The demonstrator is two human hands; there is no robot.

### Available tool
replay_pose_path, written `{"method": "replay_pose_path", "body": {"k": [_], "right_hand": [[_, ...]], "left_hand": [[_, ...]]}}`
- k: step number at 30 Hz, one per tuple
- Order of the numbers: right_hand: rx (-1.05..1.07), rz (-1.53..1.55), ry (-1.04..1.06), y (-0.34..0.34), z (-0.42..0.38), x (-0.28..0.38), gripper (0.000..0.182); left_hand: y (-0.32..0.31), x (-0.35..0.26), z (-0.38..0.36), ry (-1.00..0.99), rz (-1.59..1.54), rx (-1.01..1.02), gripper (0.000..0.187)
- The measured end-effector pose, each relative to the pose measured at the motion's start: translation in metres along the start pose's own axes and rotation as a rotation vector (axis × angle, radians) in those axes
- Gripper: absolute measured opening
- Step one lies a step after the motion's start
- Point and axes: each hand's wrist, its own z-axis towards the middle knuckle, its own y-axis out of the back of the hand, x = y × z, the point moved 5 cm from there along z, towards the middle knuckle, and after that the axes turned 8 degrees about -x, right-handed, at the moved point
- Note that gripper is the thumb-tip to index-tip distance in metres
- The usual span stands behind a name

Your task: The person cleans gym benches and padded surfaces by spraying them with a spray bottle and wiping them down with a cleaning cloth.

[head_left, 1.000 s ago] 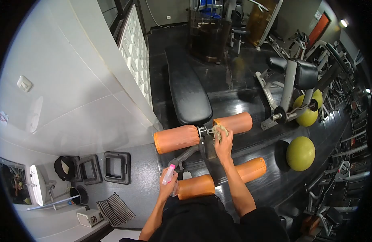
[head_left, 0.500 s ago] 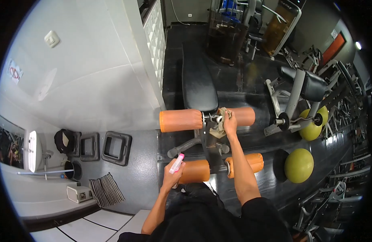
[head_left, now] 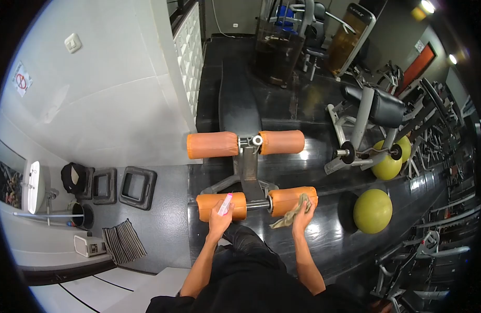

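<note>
A crumpled cloth [head_left: 291, 215] lies against the outer part of the near right orange roller [head_left: 285, 200], its loose end hanging below the roller's lower edge. The right hand [head_left: 303, 214] has its fingers closed on the cloth, whose bunched folds hide part of the grip. The left hand [head_left: 219, 219] is wrapped round a spray bottle [head_left: 225, 204]; only the pink and white top shows, the rest being covered by the hand. Both are in front of the near left orange roller [head_left: 206, 207], and whether the hand touches it I cannot tell.

A metal bar [head_left: 258, 204] joins these two rollers. Beyond them, a grey frame [head_left: 249, 167] runs to the far left roller [head_left: 212, 145] and far right roller [head_left: 283, 142], with a black bench pad [head_left: 238, 104] behind, its far end hard to make out against the dark floor.

Well off to the right sits a green ball [head_left: 373, 211]; two more, beside a padded machine [head_left: 386, 108], partly overlap. At the left, a striped mat [head_left: 124, 241] lies near black trays [head_left: 138, 188].
</note>
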Motion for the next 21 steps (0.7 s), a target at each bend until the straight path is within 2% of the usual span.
{"method": "replay_pose_path", "body": {"k": [4,6,9,11,12,13,15,16,18,19,21], "right_hand": [[0.022,-0.016,-0.104,0.023,-0.022,-0.012,0.032],[0.041,0.032,-0.145,0.014,-0.03,-0.013,0.032],[0.079,0.035,-0.161,-0.005,-0.033,-0.029,0.037],[0.24,-0.056,-0.064,-0.038,-0.028,-0.005,0.041],[0.309,0.014,-0.049,-0.056,-0.023,-0.004,0.045],[0.314,0.016,-0.063,-0.074,-0.016,-0.012,0.045],[0.559,0.062,0.007,-0.122,-0.008,-0.022,0.045],[0.564,0.065,-0.007,-0.139,0.001,-0.023,0.045],[0.749,-0.182,0.242,-0.179,0.012,-0.02,0.041],[0.753,-0.177,0.234,-0.194,0.017,-0.026,0.041],[0.804,-0.134,0.429,-0.222,0.02,-0.024,0.044]], "left_hand": [[-0.011,0.003,0.005,0.0,0.046,-0.023,0.023],[-0.012,-0.003,0.007,-0.036,0.004,-0.084,0.023],[-0.018,-0.002,0.015,-0.051,0.001,-0.043,0.021],[-0.017,-0.009,0.018,-0.042,0.001,-0.053,0.02],[-0.017,-0.011,0.02,-0.047,0.018,-0.036,0.02],[-0.016,-0.012,0.022,-0.05,0.037,-0.019,0.019],[-0.012,-0.012,0.024,-0.066,0.068,-0.017,0.019],[-0.01,-0.012,0.023,-0.063,0.071,0.002,0.018],[-0.008,-0.016,0.023,-0.059,0.081,0.019,0.018],[-0.006,-0.021,0.023,-0.019,0.092,0.036,0.017],[-0.002,-0.024,0.027,0.024,0.112,0.056,0.017]]}}
